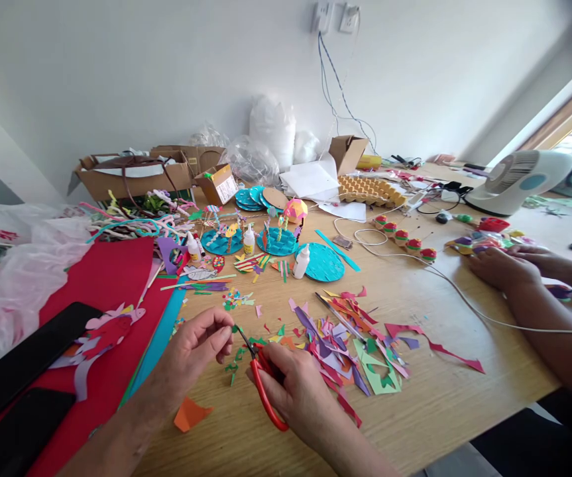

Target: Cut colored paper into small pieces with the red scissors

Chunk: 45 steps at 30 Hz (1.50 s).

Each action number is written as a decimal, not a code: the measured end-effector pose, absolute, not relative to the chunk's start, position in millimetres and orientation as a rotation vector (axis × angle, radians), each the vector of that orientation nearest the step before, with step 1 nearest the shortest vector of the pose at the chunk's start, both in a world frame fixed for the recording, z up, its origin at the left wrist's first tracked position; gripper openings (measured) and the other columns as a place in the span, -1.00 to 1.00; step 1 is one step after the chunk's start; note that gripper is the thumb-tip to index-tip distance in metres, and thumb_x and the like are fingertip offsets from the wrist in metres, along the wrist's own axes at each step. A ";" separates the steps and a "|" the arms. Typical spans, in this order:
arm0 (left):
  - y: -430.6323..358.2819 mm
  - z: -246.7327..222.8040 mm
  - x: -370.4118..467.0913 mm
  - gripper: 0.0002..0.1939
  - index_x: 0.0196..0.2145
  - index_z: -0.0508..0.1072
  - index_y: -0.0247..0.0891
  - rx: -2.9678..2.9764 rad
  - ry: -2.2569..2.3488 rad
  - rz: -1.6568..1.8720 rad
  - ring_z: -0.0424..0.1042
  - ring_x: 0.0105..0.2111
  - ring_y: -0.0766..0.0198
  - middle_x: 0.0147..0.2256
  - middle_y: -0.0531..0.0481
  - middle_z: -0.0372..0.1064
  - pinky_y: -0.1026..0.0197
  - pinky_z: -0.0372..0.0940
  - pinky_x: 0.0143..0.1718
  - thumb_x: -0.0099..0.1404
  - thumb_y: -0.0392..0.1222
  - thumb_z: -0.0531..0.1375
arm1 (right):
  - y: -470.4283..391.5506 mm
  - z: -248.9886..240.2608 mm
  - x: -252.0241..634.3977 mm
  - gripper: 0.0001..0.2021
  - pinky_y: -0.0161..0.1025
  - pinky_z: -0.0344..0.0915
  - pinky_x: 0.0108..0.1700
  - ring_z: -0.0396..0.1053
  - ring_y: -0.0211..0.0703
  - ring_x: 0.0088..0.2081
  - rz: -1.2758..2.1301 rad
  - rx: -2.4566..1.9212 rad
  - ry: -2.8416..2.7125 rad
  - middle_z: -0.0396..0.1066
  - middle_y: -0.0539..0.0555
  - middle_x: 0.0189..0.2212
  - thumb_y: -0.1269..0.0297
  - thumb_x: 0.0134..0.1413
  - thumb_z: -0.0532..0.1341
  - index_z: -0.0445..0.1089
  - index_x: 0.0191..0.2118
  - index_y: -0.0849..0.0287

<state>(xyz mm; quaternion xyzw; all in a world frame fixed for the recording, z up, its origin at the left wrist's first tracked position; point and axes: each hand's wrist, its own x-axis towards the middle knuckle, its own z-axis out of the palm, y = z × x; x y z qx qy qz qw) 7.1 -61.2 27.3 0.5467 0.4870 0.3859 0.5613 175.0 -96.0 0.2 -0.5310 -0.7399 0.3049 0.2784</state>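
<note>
Hands (206, 338) close together, fingers curled

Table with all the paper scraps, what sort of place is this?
Likely a craft workspace: red-handled scissors in the right hand, colourful paper scraps and white squeeze bottles on the wooden table.

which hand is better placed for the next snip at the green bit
Probably the right hand: it holds the scissors, with the blades reaching toward the green bit. The left hand pinches that bit at its fingertips, so it suits steadying better.
</note>
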 end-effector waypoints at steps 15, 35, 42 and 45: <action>-60.9 31.3 8.8 -0.84 -0.54 0.34 -0.25 1.354 1.128 0.803 0.19 -0.57 0.36 -0.62 0.13 0.21 0.33 0.15 -0.51 0.08 -0.12 0.12 | -98.2 9.8 174.1 -0.78 -0.39 -0.15 -0.57 -0.04 -0.37 -0.62 0.864 -1.498 -2.031 0.04 -0.12 -0.67 0.30 0.05 0.05 0.03 -0.55 0.15; -60.0 28.8 2.9 -0.87 -0.51 0.34 -0.26 1.322 1.144 0.818 0.20 -0.56 0.38 -0.62 0.15 0.22 0.35 0.16 -0.51 0.08 -0.15 0.14 | -100.1 0.5 175.0 -0.79 -0.41 -0.15 -0.57 -0.05 -0.39 -0.62 0.882 -1.420 -2.024 0.02 -0.13 -0.68 0.36 0.05 0.06 0.05 -0.56 0.16; -65.1 15.4 4.9 -0.90 -0.43 0.35 -0.22 1.283 1.106 0.876 0.24 -0.51 0.36 -0.57 0.15 0.26 0.35 0.19 -0.46 0.14 -0.16 0.11 | -98.4 -6.2 173.3 -0.75 -0.40 -0.16 -0.57 -0.09 -0.39 -0.62 0.888 -1.414 -1.976 -0.01 -0.14 -0.69 0.33 0.06 0.05 0.01 -0.58 0.16; -65.6 13.2 7.9 -0.91 -0.46 0.36 -0.22 1.284 1.132 0.896 0.23 -0.52 0.36 -0.59 0.16 0.25 0.35 0.18 -0.47 0.13 -0.17 0.12 | -99.7 -6.2 172.9 -0.76 -0.40 -0.16 -0.57 -0.08 -0.39 -0.62 0.889 -1.436 -1.972 0.00 -0.13 -0.69 0.33 0.05 0.06 0.02 -0.58 0.16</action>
